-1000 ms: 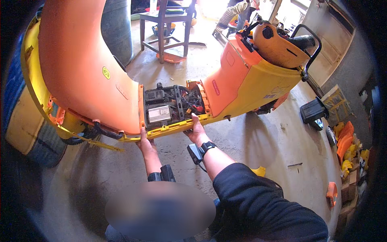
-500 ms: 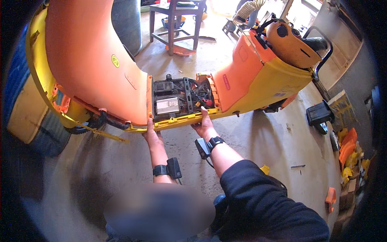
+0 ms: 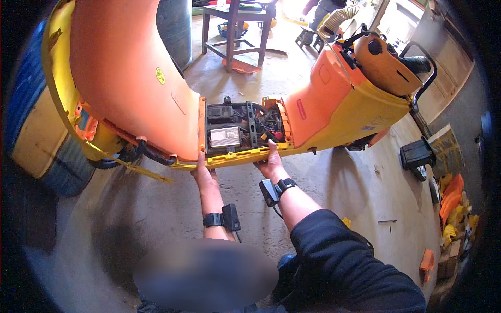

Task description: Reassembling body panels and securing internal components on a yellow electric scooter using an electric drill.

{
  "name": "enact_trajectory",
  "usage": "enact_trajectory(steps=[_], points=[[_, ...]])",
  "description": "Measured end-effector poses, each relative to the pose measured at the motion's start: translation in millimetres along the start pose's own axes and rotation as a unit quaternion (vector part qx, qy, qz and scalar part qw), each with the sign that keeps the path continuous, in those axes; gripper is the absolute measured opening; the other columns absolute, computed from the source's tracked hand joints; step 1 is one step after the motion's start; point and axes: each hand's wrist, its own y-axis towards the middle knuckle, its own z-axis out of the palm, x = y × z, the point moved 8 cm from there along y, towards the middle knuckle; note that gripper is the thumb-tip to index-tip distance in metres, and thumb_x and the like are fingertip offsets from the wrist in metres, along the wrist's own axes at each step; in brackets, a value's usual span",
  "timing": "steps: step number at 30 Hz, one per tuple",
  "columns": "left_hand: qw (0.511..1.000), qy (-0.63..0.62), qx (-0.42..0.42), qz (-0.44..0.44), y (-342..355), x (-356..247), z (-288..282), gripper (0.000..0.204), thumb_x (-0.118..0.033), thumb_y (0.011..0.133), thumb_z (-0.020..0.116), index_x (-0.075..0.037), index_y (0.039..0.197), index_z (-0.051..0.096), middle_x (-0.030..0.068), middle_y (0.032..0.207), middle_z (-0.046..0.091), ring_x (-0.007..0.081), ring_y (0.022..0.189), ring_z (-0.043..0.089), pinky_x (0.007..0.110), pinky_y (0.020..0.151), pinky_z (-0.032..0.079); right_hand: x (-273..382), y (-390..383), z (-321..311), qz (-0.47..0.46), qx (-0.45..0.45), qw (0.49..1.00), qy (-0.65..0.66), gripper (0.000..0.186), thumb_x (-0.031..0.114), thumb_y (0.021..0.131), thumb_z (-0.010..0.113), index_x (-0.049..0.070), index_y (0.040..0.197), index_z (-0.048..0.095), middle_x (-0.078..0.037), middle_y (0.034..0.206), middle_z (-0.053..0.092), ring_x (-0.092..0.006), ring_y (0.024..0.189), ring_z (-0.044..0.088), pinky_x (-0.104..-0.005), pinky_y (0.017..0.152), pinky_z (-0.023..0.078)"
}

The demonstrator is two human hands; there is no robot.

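An orange and yellow scooter (image 3: 323,94) stands across the view, its floor section uncovered. Along the near side of that section runs a yellow side trim (image 3: 242,156). My left hand (image 3: 205,175) grips the trim's left part, thumb up against it and fingers underneath. Farther right along the same strip, my right hand (image 3: 271,166) has its thumb over the upper edge and its fingers below, partly hidden. Inside the open section sit a silver box (image 3: 224,137), black frame parts and a tangle of wires (image 3: 269,122). Each wrist carries a strapped black device.
A wooden chair (image 3: 235,31) and a blue drum (image 3: 175,31) stand beyond the scooter. To the right are a black bin-like box (image 3: 416,152) and a pile of orange and yellow panels (image 3: 453,201). An orange piece (image 3: 427,265) lies on the floor. Another person (image 3: 326,15) is at the back.
The whole scene sits slightly farther right in the picture. Both hands keep their places on the trim. More of the person at the back shows.
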Motion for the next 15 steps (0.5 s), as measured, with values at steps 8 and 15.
enact_trajectory(steps=[8,15], points=[[0.999,0.015,0.015,0.026,-10.0,-2.2,10.1,0.081,-0.021,0.08,0.078,-0.02,0.143,0.028,0.0038,0.137,0.043,0.0218,0.126,0.045,0.045,0.107,0.037,2.0,1.6,-5.9,-0.007,-0.013,1.0,-0.007,0.074,0.054,0.073,0.077,0.018,0.131,0.048,-0.005,0.127,0.054,-0.0244,0.117,0.05,-0.046,0.097,0.042],[0.997,0.059,0.03,-0.036,-1.8,18.2,1.0,0.073,-0.04,0.076,0.081,-0.016,0.136,0.046,-0.0013,0.124,0.058,0.0157,0.115,0.054,0.042,0.096,0.041,12.0,15.1,-17.9,-0.035,-0.025,0.997,-0.056,0.06,0.057,0.081,0.067,0.016,0.124,0.054,-0.008,0.121,0.057,-0.0256,0.112,0.053,-0.0471,0.096,0.046]])
